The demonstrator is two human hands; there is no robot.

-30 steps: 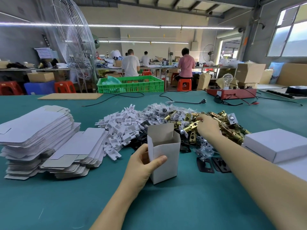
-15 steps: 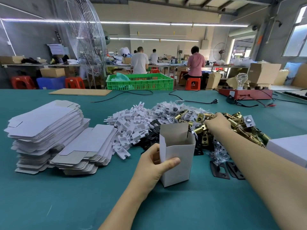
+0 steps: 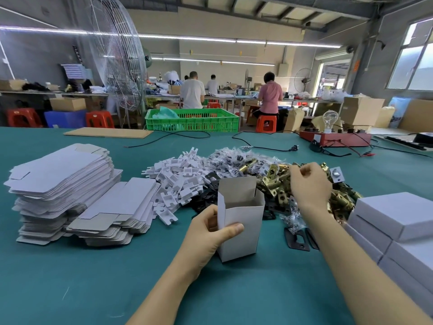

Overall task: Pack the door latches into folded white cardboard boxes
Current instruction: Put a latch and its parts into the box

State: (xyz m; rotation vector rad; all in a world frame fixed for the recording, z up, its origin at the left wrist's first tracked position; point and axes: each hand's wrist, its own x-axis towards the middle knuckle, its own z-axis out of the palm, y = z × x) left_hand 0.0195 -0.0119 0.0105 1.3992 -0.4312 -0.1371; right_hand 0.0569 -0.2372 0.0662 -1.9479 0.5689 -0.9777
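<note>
Box (image 3: 241, 221) stands upright, mouth open, left hand (image 3: 208, 233) gripping its side to steady it for loading. Just behind it, right hand (image 3: 308, 184) curls into the brass latches (image 3: 274, 181); whether it holds one, can't tell.

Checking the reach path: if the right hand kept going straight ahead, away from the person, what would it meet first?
The right hand already sits over the heap of brass-coloured metal door latches, so it would probably meet those first; depth is unclear.
</note>
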